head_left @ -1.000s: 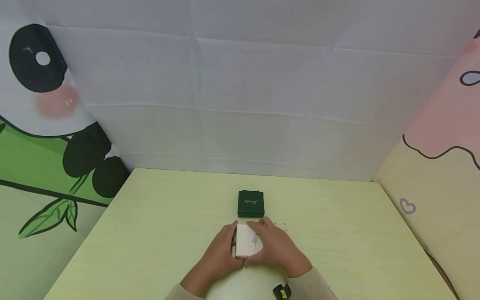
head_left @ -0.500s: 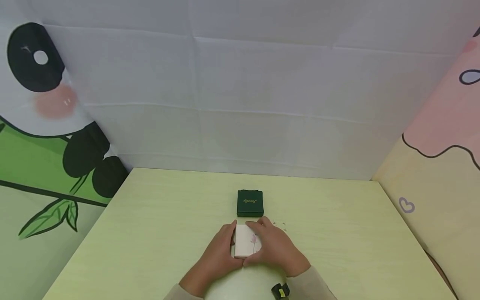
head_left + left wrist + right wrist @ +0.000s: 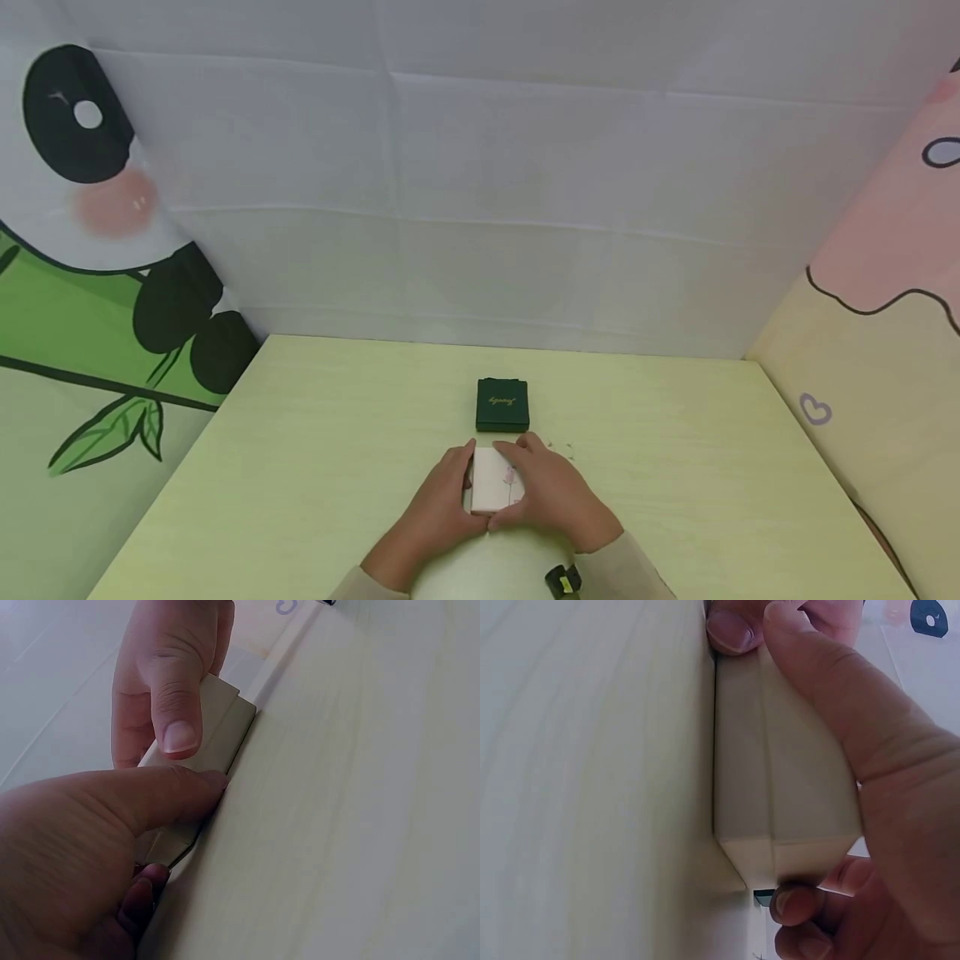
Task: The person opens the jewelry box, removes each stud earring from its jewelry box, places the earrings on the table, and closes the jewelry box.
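A small white cardboard box with a pink flower print lies on the table between both hands. In the right wrist view, a seam runs along the box's side between lid and base. My left hand grips the box from the left, its thumb low on the near side, by the base. From the right, my right hand grips the lid between thumb and fingers. The thumb lies against the lid's side. The box looks closed; its inside is hidden.
Beyond the hands stands a dark green box with gold lettering. A few tiny bits lie right of it, too small to identify. A small black object with a yellow mark is by the right sleeve. A white backdrop rises behind the table.
Both hands keep the same hold on the white box. Only a slight shift of the head view shows.
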`<state>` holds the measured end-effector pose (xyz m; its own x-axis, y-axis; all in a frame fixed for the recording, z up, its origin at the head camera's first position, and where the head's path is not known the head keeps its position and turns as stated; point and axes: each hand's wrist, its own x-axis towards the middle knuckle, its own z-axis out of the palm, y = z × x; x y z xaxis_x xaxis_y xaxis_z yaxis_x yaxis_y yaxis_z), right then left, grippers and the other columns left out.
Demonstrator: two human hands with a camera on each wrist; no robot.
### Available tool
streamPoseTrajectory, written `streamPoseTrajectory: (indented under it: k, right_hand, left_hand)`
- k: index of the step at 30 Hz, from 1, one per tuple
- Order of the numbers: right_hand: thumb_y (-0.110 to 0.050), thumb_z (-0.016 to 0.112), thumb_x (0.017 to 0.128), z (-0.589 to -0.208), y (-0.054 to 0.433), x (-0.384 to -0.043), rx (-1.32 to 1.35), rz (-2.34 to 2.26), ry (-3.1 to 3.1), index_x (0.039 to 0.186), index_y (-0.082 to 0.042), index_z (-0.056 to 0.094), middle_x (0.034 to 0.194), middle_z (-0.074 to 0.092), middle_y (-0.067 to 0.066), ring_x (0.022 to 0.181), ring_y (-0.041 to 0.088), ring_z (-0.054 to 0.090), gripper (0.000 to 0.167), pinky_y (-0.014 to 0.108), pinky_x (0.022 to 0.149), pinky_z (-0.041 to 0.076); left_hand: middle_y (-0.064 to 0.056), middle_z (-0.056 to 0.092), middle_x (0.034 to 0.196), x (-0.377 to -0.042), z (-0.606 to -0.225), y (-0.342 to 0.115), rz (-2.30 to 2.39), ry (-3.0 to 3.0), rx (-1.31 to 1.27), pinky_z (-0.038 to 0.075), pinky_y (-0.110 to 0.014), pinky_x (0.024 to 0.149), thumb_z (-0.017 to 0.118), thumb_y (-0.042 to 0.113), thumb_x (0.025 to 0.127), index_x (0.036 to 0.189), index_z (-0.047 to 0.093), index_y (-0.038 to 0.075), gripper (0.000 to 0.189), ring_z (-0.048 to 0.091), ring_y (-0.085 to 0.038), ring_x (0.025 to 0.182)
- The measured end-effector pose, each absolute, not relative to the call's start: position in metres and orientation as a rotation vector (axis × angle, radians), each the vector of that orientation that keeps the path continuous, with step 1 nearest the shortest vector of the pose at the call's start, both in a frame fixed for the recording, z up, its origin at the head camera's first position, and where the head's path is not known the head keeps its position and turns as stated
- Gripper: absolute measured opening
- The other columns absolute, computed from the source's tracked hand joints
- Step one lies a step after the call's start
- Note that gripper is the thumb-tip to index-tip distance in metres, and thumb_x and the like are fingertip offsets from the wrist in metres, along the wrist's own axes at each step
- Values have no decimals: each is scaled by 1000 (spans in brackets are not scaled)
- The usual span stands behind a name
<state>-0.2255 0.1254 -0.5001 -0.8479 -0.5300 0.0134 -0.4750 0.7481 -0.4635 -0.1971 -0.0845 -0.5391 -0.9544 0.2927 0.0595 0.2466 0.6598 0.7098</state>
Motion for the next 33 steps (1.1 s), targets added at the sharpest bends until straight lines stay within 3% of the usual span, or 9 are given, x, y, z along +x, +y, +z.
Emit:
streamPoseTrajectory:
  k: [16, 25, 33]
  right_hand:
    - [-59, 93, 64, -507, 121, -228, -836, -728, 2818, 150, -16, 54, 119, 50, -1, 84, 11, 53, 104, 28, 73, 48]
    - [-60, 91, 66, -505, 123, -227, -815, -742, 2806, 153, -18, 51, 121, 50, -1, 87, 12, 54, 104, 30, 75, 49]
    - [-64, 90, 65, -499, 125, -223, -757, -723, 2833, 160, -16, 39, 140, 50, 6, 98, 16, 57, 118, 38, 83, 53]
  left_hand:
    - [-18, 47, 149, -198, -541, -89, 1218, 2841, 474, 43, -50, 108, 92, 29, 73, 156, 30, -8, 111, 50, -28, 131]
    - [-17, 45, 150, -198, -539, -88, 1204, 2815, 447, 42, -51, 108, 92, 33, 74, 157, 29, -7, 111, 48, -27, 131]
    - [-18, 45, 149, -199, -539, -85, 1199, 2811, 426, 42, -51, 109, 93, 35, 73, 157, 28, -7, 114, 48, -28, 131]
